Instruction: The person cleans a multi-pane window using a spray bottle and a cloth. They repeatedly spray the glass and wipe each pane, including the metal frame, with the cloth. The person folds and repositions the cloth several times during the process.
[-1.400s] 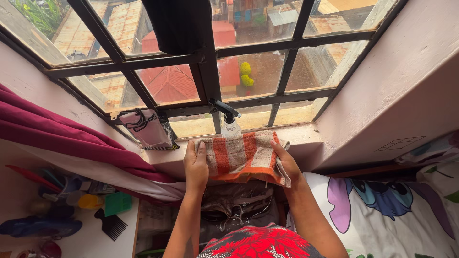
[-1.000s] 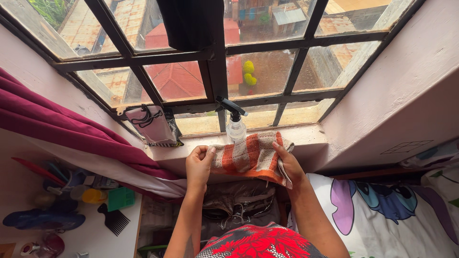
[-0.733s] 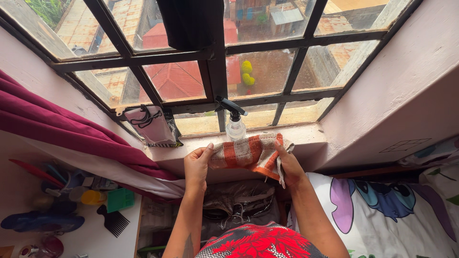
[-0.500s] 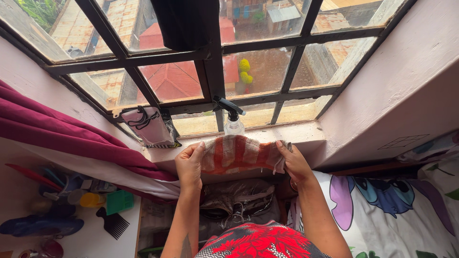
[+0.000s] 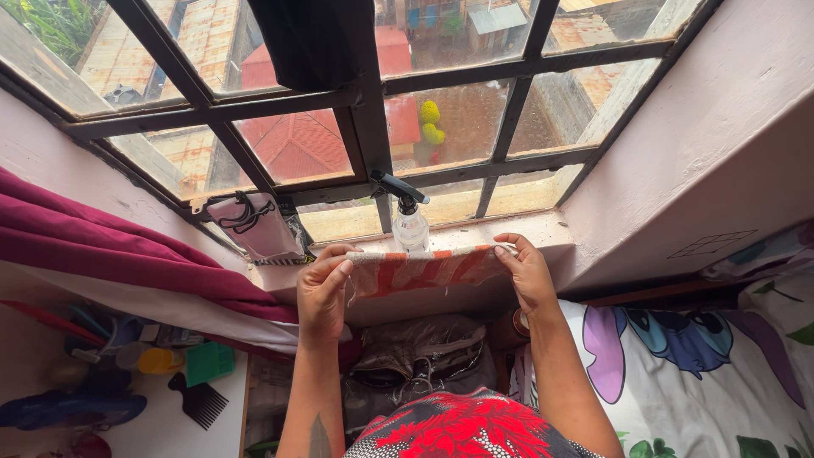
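Note:
An orange and beige striped towel [image 5: 424,270] is stretched out flat between my two hands above the window sill [image 5: 543,233]. My left hand [image 5: 322,293] pinches its left edge and my right hand [image 5: 527,273] pinches its right edge. Just behind the towel a clear spray bottle [image 5: 409,222] with a black trigger head stands on the sill, close to the window frame.
A barred window [image 5: 365,127] fills the top, with a dark cloth hanging over it. A pink pouch [image 5: 259,229] lies at the sill's left end. A maroon curtain [image 5: 102,254] hangs left, over a shelf with a green comb and small items. A patterned bedsheet [image 5: 678,373] lies right.
My hands have unfolded the towel and pulled it wide apart, lifting it from a bunched fold on the sill to a taut horizontal spread.

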